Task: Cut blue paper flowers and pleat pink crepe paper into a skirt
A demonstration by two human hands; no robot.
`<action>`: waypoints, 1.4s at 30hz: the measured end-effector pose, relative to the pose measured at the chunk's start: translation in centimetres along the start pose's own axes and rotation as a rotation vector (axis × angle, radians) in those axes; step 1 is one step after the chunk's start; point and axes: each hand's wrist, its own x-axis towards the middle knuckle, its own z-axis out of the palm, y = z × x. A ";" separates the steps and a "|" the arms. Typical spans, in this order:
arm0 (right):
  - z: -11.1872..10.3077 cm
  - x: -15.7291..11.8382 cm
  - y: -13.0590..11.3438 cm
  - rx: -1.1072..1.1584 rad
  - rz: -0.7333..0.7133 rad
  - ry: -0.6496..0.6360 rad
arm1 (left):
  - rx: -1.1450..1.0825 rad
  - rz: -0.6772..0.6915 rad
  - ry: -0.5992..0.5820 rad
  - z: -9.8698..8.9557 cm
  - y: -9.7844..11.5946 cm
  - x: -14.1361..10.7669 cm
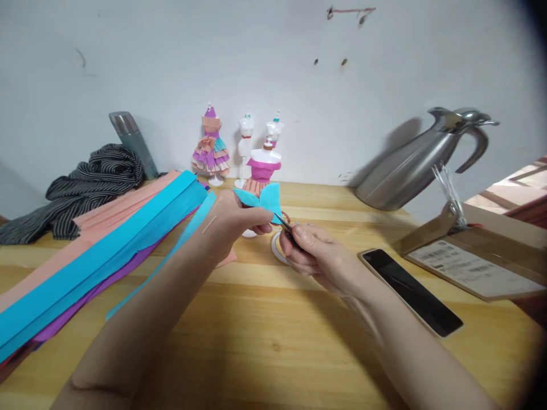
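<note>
In the middle of the head view my left hand [231, 219] pinches a turquoise piece of crepe paper [270, 199], which spreads into two flaps above the fingers. My right hand [314, 247] is closed around small scissors [282, 220]; their dark tip touches or nearly touches the paper's lower edge, and the handles are mostly hidden. Just behind the paper stands a mini dress form [265, 165] with a magenta top and a pleated peach skirt. A roll of tape [277, 250] lies partly behind my right fingers.
Peach, turquoise and purple crepe strips [115, 256] lie at the left, near a striped cloth [98, 176] and a flask [132, 142]. More dress forms [211, 142] stand by the wall. A phone [412, 290], a cardboard box [470, 256] and a steel jug [414, 154] occupy the right.
</note>
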 end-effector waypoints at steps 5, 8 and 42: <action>0.1 0.0 0.0 0.016 0.017 0.008 | 0.002 0.020 0.014 0.0 -0.1 0.0; 0.2 0.0 0.0 0.033 0.019 0.013 | 0.007 0.019 0.005 -0.1 -0.2 0.2; 0.5 -0.1 -0.1 -0.031 0.020 0.020 | 0.053 -0.018 -0.057 -0.6 0.5 0.2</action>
